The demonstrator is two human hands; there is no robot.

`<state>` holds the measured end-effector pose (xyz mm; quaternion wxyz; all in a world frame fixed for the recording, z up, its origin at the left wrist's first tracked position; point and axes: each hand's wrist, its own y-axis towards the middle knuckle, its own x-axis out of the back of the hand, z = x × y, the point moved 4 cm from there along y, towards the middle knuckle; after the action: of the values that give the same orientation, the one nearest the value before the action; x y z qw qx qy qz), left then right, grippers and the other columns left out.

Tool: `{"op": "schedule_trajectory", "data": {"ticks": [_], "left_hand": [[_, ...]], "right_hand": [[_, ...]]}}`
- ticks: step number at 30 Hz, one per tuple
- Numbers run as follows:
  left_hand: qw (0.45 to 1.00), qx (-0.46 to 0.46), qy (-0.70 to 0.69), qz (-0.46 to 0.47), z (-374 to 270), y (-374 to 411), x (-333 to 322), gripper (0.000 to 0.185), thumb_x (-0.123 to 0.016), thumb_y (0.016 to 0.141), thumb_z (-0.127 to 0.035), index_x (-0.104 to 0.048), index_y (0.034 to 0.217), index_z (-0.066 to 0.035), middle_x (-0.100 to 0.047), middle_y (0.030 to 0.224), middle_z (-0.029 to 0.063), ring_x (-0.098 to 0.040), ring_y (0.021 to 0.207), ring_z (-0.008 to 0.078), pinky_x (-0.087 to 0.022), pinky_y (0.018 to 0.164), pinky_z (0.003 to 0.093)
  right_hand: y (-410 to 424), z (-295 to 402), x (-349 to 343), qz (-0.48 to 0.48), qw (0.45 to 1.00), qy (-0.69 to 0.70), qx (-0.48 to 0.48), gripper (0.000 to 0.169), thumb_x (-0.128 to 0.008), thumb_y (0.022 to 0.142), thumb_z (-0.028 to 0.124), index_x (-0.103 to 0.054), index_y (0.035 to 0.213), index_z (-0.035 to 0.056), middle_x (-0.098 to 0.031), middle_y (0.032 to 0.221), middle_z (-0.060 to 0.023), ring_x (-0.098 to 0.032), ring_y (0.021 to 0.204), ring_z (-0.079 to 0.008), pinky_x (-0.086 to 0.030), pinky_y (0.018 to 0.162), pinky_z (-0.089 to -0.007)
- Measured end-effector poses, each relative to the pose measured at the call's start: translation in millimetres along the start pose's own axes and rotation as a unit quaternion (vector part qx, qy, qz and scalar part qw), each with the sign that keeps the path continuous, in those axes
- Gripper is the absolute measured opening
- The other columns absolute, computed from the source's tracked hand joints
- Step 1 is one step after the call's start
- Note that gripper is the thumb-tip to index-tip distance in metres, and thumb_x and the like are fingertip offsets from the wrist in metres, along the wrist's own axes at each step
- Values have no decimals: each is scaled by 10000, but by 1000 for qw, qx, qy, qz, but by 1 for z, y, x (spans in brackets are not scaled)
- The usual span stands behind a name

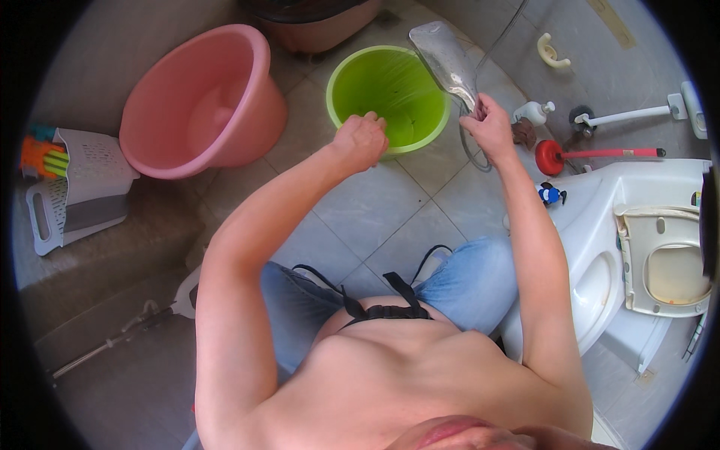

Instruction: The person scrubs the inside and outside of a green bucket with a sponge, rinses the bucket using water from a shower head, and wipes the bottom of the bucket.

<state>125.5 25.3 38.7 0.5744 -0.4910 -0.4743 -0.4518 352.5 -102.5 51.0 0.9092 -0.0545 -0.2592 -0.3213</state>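
Observation:
A green plastic bucket (394, 147) stands on the tiled floor, with small dark specks on its inner wall. My right hand (488, 126) is closed round the handle of a silver hand shower (450, 59), whose wide head tilts over the bucket's right rim; thin jets of water run from it into the bucket. Below the handle hangs a grey hose (471, 151). My left hand (363, 140) is at the bucket's near left rim with bent fingers; whether it grips the rim or anything small cannot be told.
A big pink tub (267, 84) leans at the left beside a grey and white collapsible basket (95, 185). On the right are a white pump bottle (531, 113), a red plunger (549, 158), a toilet brush (582, 119) and a toilet (596, 298) with its seat raised.

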Motion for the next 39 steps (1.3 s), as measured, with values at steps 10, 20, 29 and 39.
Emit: {"op": "schedule_trajectory", "data": {"ticks": [10, 20, 29, 39], "left_hand": [[675, 450, -543, -216, 88, -68, -48, 408, -713, 824, -274, -618, 1088, 22, -677, 982, 181, -661, 845, 267, -525, 748, 381], [567, 385, -709, -165, 76, -45, -83, 314, -683, 893, -234, -604, 1015, 45, -635, 895, 118, -602, 770, 176, -504, 668, 332], [479, 376, -771, -185, 81, -43, -87, 171, -616, 944, -183, -576, 971, -19, -595, 843, 53, -574, 713, 138, -482, 610, 296], [478, 362, -790, -131, 74, -46, -90, 166, -645, 921, -180, -569, 898, -34, -610, 805, 75, -599, 671, 158, -496, 554, 315]], "right_hand": [[-4, 30, -2, -41, 991, -121, 31, 243, -676, 702, 113, -514, 844, 0, -535, 676, -112, -502, 626, -229, -429, 602, -359], [16, 42, -31, 14, 998, -52, 14, 242, -680, 700, 110, -501, 822, 2, -461, 673, -38, -437, 648, -130, -396, 599, -301], [13, 89, -69, 148, 983, -91, 65, 290, -677, 702, 112, -561, 939, -9, -477, 708, -53, -458, 667, -144, -408, 629, -290], [23, 63, -28, 39, 998, 34, -38, 181, -693, 733, 48, -534, 815, 19, -480, 684, 26, -458, 638, -72, -389, 577, -253]]}}
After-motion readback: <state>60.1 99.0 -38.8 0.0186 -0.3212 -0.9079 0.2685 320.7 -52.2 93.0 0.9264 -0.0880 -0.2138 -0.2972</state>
